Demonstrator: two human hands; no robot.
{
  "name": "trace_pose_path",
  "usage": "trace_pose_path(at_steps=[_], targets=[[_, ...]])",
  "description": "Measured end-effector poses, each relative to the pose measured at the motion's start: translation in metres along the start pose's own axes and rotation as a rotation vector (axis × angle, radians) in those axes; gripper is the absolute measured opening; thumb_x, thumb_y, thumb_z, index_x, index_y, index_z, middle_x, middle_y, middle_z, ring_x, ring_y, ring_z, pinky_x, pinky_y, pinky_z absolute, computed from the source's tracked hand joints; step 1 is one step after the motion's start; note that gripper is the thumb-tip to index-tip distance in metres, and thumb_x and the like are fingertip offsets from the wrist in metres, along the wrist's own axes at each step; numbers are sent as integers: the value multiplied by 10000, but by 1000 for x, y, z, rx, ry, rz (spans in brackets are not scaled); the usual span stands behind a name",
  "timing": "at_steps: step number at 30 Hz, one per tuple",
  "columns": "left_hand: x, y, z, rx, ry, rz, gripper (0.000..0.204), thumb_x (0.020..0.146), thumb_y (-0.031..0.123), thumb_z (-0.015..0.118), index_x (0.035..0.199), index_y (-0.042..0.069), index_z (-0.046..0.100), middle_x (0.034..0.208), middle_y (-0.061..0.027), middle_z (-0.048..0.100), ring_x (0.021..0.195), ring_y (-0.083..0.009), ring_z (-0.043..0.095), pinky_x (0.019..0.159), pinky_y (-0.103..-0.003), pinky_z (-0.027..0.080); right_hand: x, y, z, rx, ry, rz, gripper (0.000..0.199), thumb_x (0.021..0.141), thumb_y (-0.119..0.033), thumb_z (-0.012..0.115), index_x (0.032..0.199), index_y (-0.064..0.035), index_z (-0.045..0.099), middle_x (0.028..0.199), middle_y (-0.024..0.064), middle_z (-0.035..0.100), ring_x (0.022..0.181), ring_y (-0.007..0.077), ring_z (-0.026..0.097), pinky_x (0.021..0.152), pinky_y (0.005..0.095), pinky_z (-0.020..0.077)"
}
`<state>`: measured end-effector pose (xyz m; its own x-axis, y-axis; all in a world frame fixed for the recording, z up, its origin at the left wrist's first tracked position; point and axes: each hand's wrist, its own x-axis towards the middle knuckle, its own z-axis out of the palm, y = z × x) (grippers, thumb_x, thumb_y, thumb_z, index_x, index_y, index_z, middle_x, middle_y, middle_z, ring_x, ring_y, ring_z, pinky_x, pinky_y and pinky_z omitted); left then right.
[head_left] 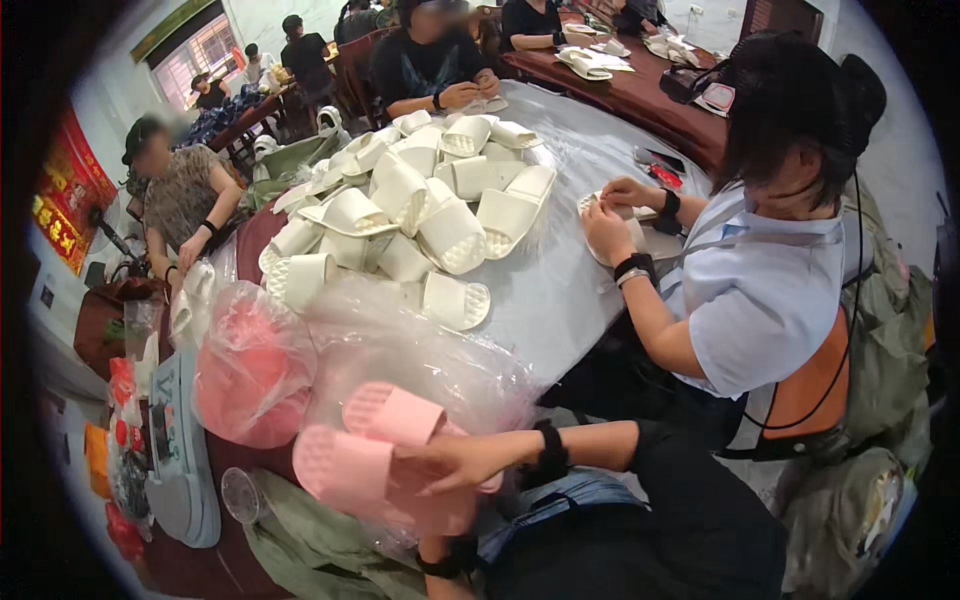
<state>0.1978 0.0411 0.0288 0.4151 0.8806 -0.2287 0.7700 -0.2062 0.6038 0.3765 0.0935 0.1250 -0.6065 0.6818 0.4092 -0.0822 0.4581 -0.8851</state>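
Note:
A pair of pink slippers [346,467] is held low in front of me, one lying partly over the other, with bumpy textured soles. My right hand [468,462] reaches in from the right and its fingers close on the slippers near the straps. From the lower edge comes my left forearm with a black wristband. My left hand [442,520] is at the near end of the slippers; its fingers are hidden and blurred. Just beyond lies crumpled clear plastic film [400,335].
A heap of cream slippers [400,200] covers the grey-topped table [570,140]. A clear bag with pink contents [253,365] stands at left, beside a blue-grey stool-like item [182,455] and a clear plastic cup [243,495]. At right a co-worker [760,290] handles a cream slipper; others sit farther back.

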Motion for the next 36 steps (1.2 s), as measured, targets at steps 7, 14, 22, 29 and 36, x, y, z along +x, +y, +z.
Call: trace_pose_path(at_steps=[7, 14, 22, 29, 36], targets=[[-18, -25, -42, 606, 399, 64, 699, 834, 341, 578, 1448, 129, 320, 1405, -160, 418, 1240, -347, 432, 995, -463, 338, -29, -61, -27, 262, -482, 202, 808, 867, -300, 667, 1430, 71, 222, 1466, 205, 320, 1350, 233, 301, 1108, 319, 229], [-5, -7, -97, 1143, 771, 95, 738, 824, 312, 597, 1466, 129, 283, 1428, -154, 393, 1247, -334, 427, 994, -449, 338, -49, -70, -33, 335, -520, 265, 805, 853, -265, 691, 1434, 55, 235, 1461, 190, 339, 1339, 227, 313, 1106, 328, 231], [-16, 10, -129, 650, 671, -86, 697, 793, 196, 601, 1409, 3, 339, 1436, -135, 389, 1323, -324, 341, 1082, -515, 225, -57, -56, -12, 475, -566, 194, 676, 872, -212, 671, 1399, 44, 333, 1334, 101, 481, 1188, 150, 422, 1036, 296, 319], [-17, 3, -138, 772, 619, -66, 483, 867, 196, 556, 1319, 41, 481, 1417, -143, 415, 1347, -327, 319, 1090, -526, 212, -63, -62, -15, 394, -572, 318, 720, 882, -236, 656, 1428, 39, 275, 1435, 138, 395, 1284, 172, 383, 1086, 297, 283], [-8, 19, -110, 282, 586, 9, 439, 904, 162, 522, 1316, 18, 471, 1228, -178, 574, 1121, -379, 533, 957, -447, 408, -72, -65, -19, 198, -407, 334, 730, 861, -319, 670, 1405, 31, 332, 1384, 174, 450, 1266, 202, 415, 1069, 310, 308]])
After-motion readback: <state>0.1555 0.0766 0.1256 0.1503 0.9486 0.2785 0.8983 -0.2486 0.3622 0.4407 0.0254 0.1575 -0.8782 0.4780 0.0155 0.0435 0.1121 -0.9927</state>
